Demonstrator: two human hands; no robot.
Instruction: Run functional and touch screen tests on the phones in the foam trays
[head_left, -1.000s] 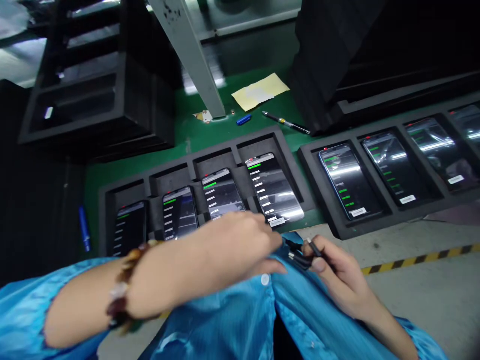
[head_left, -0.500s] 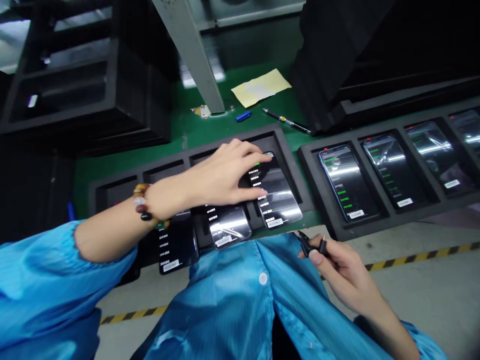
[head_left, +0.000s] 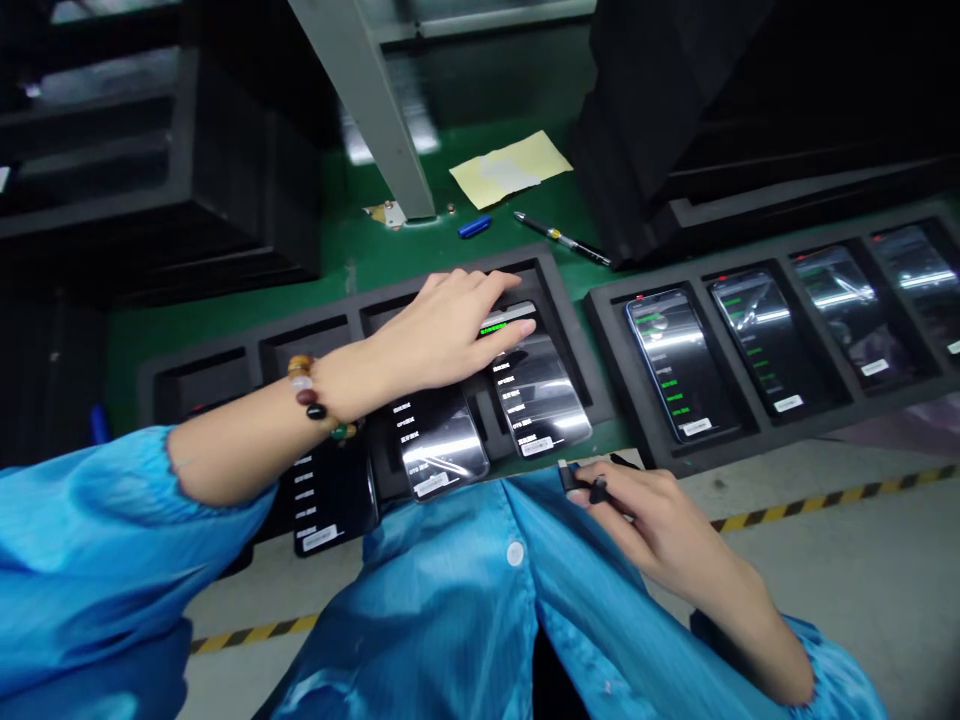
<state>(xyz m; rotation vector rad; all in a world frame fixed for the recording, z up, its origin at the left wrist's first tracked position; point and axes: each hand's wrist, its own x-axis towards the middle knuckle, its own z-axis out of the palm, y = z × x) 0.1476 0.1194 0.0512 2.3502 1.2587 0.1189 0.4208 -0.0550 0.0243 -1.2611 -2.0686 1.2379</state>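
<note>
1. The phone (head_left: 544, 390) under my left hand (head_left: 442, 335) lies aslant in the dark tray (head_left: 574, 335), its lower end by the near edge. If my palm leaned on it unevenly, it could tip or slide toward my lap.
2. My left fingers are spread, pinching nothing, with the thumb at the upper screen. I can't tell how hard it presses, if at all; a stray touch might set off the wrong line.
3. My right hand (head_left: 660, 520) pinches a black plug (head_left: 568, 480) between thumb and fingers, metal tip outward, just below that phone. If my wrist drifted, the tip could scratch the glass or knock the phone's end.
4. A second black connector (head_left: 598, 490) sits in the same fingers. Crowded together, they could twist, and one might slip out.
5. My left forearm crosses the neighbouring phones. The beads (head_left: 306, 397) on my wrist could drag on a screen if I lowered it.
6. The next phone (head_left: 442, 450) reaches my blue coat (head_left: 450, 580); should I shift, the cloth might nudge it.
</note>
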